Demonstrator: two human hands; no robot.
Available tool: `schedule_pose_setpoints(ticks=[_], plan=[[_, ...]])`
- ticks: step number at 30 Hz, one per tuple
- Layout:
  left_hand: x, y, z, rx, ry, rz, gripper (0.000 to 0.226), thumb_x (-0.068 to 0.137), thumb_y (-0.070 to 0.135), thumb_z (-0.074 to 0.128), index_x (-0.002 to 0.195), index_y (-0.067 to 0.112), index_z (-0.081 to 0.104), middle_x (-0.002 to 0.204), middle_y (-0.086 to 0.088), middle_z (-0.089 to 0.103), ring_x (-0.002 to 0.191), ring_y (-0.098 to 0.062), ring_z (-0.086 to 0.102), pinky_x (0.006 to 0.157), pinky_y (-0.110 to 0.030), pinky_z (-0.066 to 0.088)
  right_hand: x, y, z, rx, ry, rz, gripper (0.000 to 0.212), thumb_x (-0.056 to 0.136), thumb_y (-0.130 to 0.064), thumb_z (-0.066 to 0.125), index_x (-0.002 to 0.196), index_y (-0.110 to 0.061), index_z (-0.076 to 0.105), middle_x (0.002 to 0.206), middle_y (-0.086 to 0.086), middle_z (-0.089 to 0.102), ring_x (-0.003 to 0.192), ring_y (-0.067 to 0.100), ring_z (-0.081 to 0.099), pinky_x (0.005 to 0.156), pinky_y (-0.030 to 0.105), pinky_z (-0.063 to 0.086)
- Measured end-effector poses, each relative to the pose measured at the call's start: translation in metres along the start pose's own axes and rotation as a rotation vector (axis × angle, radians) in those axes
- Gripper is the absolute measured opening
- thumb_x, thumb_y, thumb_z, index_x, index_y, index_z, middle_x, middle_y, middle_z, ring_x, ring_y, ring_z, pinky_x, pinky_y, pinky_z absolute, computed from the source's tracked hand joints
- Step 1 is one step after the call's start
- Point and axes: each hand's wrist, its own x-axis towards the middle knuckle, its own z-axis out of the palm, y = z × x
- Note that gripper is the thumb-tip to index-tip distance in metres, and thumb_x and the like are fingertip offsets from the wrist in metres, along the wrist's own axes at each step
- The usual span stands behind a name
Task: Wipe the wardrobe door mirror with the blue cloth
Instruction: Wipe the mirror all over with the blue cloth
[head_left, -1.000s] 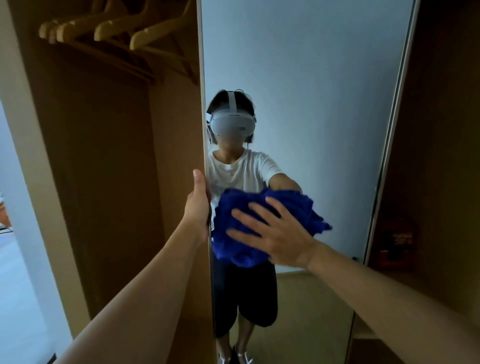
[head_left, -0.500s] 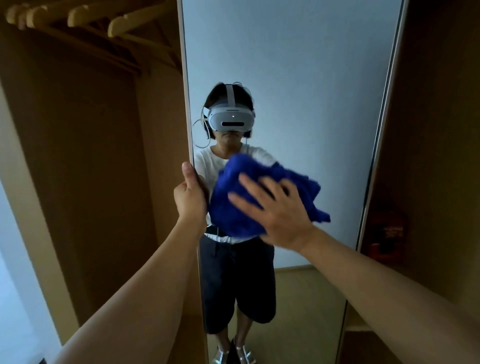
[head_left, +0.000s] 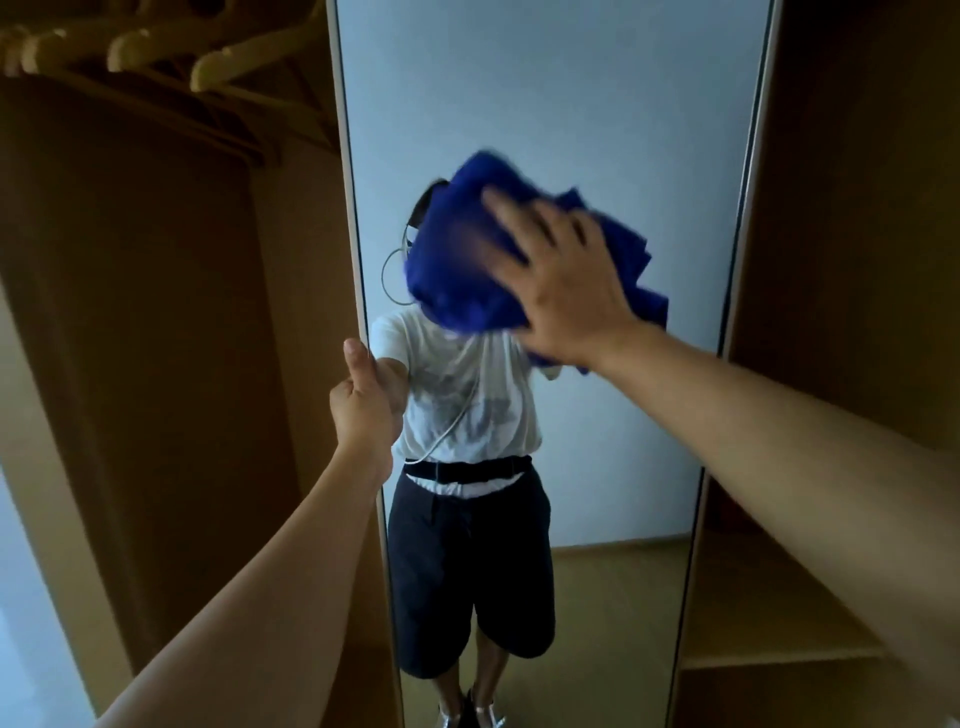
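Blurring under the right hand (head_left: 566, 291), blue cloth (head_left: 457, 260).

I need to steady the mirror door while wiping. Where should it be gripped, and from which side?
Grip the door's free left edge, coming from the left, likely around mid-height. The mirror is a flat pane with only a thin frame, so the edge is the one graspable part. The left hand already wraps it there, thumb on the front, leaving the glass open for the right hand pressing the cloth.
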Motion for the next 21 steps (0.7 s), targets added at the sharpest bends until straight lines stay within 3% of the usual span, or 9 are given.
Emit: schedule_pose_setpoints(ticks=[3, 6, 8, 12, 16, 19, 21], plan=[[-0.001, -0.001, 0.003, -0.044, -0.026, -0.019, 0.045, 0.084, 0.071, 0.032, 0.069, 0.029, 0.042, 0.071, 0.011, 0.046, 0.061, -0.003, 0.044, 0.061, -0.024, 0.042, 0.041, 0.026, -0.011, 0.012, 0.007, 0.254, 0.081, 0.078, -0.035, 0.064, 0.15, -0.029, 0.028, 0.156, 0.013, 0.024, 0.131, 0.04, 0.037, 0.101, 0.051, 0.033], [0.003, -0.003, 0.003, -0.069, 0.009, -0.043, 0.052, 0.085, 0.071, 0.031, 0.064, 0.025, 0.041, 0.051, 0.01, 0.05, 0.044, -0.003, 0.047, 0.042, -0.018, 0.039, 0.043, 0.034, -0.012, 0.049, 0.049, 0.343, 0.078, 0.082, -0.031, 0.063, 0.151, -0.025, 0.026, 0.156, 0.016, 0.021, 0.134, 0.038, 0.034, 0.107, 0.049, 0.033], [0.004, -0.004, 0.004, -0.073, 0.026, -0.034, 0.053, 0.086, 0.07, 0.031, 0.062, 0.023, 0.041, 0.034, 0.013, 0.046, 0.029, 0.0, 0.044, 0.036, -0.014, 0.036, 0.024, 0.026, -0.006, 0.061, 0.085, 0.313, 0.076, 0.08, -0.028, 0.064, 0.149, -0.022, 0.033, 0.154, 0.018, 0.026, 0.13, 0.04, 0.039, 0.104, 0.05, 0.037], [-0.001, 0.0, 0.006, -0.091, 0.039, -0.018, 0.056, 0.09, 0.065, 0.03, 0.058, 0.02, 0.039, 0.029, 0.014, 0.043, 0.027, -0.001, 0.042, 0.03, -0.01, 0.031, -0.045, -0.008, 0.018, 0.131, 0.125, 0.26, 0.073, 0.077, -0.03, 0.069, 0.144, -0.019, 0.043, 0.148, 0.022, 0.036, 0.122, 0.043, 0.046, 0.096, 0.052, 0.041], [-0.005, 0.002, 0.005, -0.085, 0.02, -0.019, 0.068, 0.091, 0.065, 0.027, 0.041, 0.026, 0.05, 0.027, 0.016, 0.041, 0.023, 0.003, 0.039, 0.031, -0.011, 0.031, -0.127, -0.041, 0.041, 0.18, 0.056, 0.114, 0.071, 0.077, -0.031, 0.068, 0.141, -0.025, 0.037, 0.146, 0.018, 0.04, 0.123, 0.042, 0.046, 0.1, 0.054, 0.04], [-0.001, -0.001, 0.005, -0.026, 0.058, -0.057, 0.056, 0.087, 0.07, 0.027, 0.063, 0.025, 0.049, 0.049, 0.011, 0.05, 0.044, -0.003, 0.047, 0.047, -0.023, 0.038, -0.163, -0.043, 0.048, 0.149, -0.079, -0.13, 0.062, 0.085, -0.035, 0.053, 0.144, -0.028, 0.034, 0.149, 0.011, 0.038, 0.129, 0.037, 0.041, 0.106, 0.051, 0.034], [0.005, -0.006, 0.005, 0.003, 0.072, -0.08, 0.058, 0.085, 0.073, 0.028, 0.084, 0.018, 0.047, 0.069, 0.01, 0.05, 0.061, -0.006, 0.047, 0.062, -0.03, 0.039, -0.162, -0.034, 0.047, 0.116, -0.132, -0.216, 0.069, 0.082, -0.035, 0.057, 0.146, -0.028, 0.032, 0.15, 0.01, 0.038, 0.13, 0.036, 0.042, 0.108, 0.051, 0.031]])
